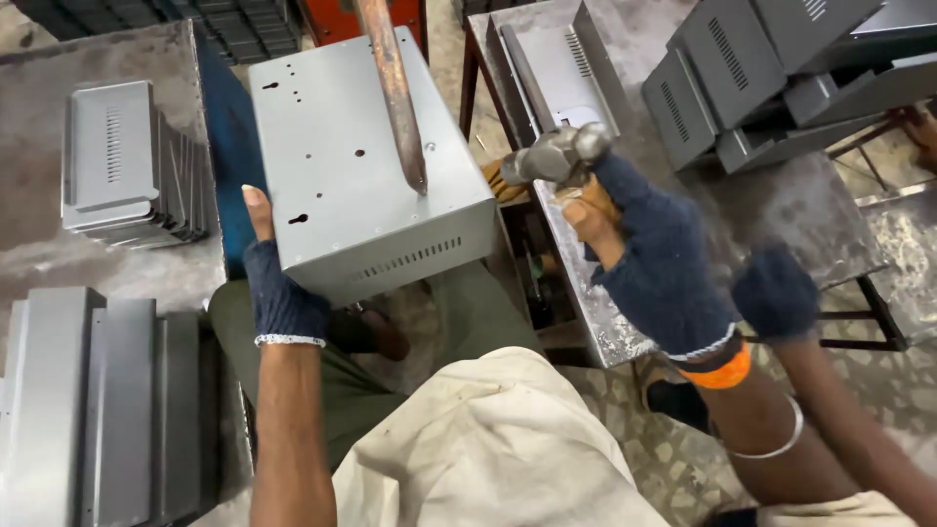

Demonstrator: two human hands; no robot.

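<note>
A gloved left hand (281, 293) braces a grey sheet-metal casing (366, 156) on the lap while the right hand (656, 268), fist closed around a ball-peen hammer (558, 156), hovers beside a rusty rod (395, 88), poised mid-strike.

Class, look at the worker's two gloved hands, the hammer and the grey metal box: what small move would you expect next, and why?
Probably a short hammer blow. The right hand holds the hammer raised beside the rusty rod, whose pointed tip rests on the grey metal box near its front edge. The left hand braces the box's left side, steadying it for a strike.
</note>
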